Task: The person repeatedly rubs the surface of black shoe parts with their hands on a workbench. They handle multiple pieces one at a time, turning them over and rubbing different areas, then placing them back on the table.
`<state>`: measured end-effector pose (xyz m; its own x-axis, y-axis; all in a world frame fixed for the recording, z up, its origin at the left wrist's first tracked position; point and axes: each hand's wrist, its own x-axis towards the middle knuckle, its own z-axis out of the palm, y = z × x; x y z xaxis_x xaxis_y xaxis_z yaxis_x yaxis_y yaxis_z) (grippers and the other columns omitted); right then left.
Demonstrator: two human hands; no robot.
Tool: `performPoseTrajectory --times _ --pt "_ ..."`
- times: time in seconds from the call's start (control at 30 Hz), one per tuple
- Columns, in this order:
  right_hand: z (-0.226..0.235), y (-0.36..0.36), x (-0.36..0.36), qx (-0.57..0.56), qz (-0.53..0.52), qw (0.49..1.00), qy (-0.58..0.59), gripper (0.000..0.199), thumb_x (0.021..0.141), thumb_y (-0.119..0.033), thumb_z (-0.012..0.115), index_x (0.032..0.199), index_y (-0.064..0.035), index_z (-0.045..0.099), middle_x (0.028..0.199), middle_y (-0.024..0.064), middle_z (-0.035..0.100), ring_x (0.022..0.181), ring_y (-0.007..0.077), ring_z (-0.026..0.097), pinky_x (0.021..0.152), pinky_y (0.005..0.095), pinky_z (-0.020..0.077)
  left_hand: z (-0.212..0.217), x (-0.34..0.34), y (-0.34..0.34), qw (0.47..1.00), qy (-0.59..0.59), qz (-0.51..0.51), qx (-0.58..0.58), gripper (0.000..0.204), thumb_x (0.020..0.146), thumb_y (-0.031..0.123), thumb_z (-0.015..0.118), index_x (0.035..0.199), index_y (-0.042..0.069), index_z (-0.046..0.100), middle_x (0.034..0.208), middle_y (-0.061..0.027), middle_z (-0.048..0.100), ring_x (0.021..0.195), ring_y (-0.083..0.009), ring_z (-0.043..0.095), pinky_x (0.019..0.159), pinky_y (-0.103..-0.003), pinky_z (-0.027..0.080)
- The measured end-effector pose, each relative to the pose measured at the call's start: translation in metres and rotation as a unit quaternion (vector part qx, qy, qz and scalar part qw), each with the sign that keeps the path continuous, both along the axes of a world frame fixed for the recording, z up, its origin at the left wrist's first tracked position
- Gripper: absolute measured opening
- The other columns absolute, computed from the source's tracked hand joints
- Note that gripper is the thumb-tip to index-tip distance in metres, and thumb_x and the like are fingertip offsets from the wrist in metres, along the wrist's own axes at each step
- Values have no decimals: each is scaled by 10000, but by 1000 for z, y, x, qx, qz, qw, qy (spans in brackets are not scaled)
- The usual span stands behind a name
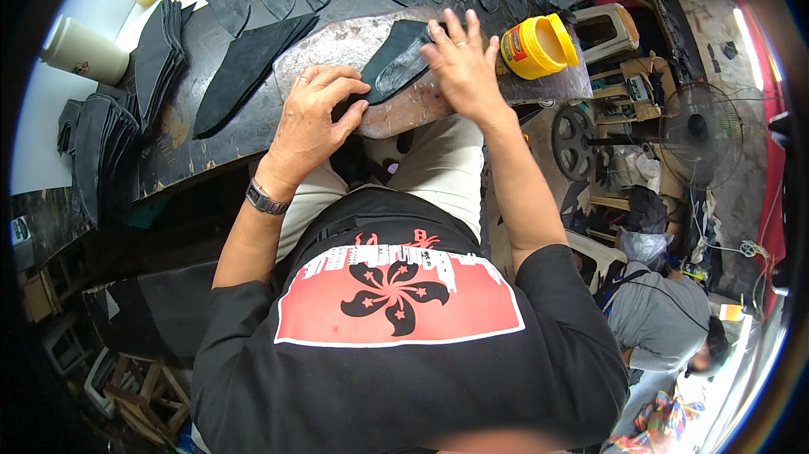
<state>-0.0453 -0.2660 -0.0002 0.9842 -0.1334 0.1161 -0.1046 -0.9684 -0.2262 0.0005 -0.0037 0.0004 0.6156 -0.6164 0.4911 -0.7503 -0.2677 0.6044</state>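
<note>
Left hand (324, 112) and right hand (462, 62) are working at a dark curved panel (391, 58).

The panel is lying on a mottled board (324, 48), between the hands. The left hand is curling at the panel's left end, thumb and fingers apart; whether it is pinching the edge, I cannot tell. The right hand is spreading its fingers over the right end, closing on nothing. A yellow tub (531, 49) is standing just beyond it.

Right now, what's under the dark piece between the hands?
The mottled slab shows around the piece, which seems to lie on it. Whatever is directly beneath is covered and can't be seen.
</note>
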Motion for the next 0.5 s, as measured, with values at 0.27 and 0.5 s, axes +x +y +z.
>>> performPoseTrajectory --times 0.27,0.5 --pt "-6 17 -4 -77 29 996 -21 968 952 -781 377 1579 -43 381 1687 196 232 1592 358 61 1209 684 -25 -1 0 0 1000 7 2 -3 198 832 73 761 1024 38 731 1126 -104 709 1123 -301 628 1000 -409 480" --pt "-1 5 5 -158 51 986 -10 967 933 -803 378 1579 -83 399 1687 121 275 1598 311 64 1219 667 -52 -2 -1 1 1000 -5 5 -4 196 834 70 759 1025 38 731 1132 -104 709 1123 -302 631 1002 -409 481"
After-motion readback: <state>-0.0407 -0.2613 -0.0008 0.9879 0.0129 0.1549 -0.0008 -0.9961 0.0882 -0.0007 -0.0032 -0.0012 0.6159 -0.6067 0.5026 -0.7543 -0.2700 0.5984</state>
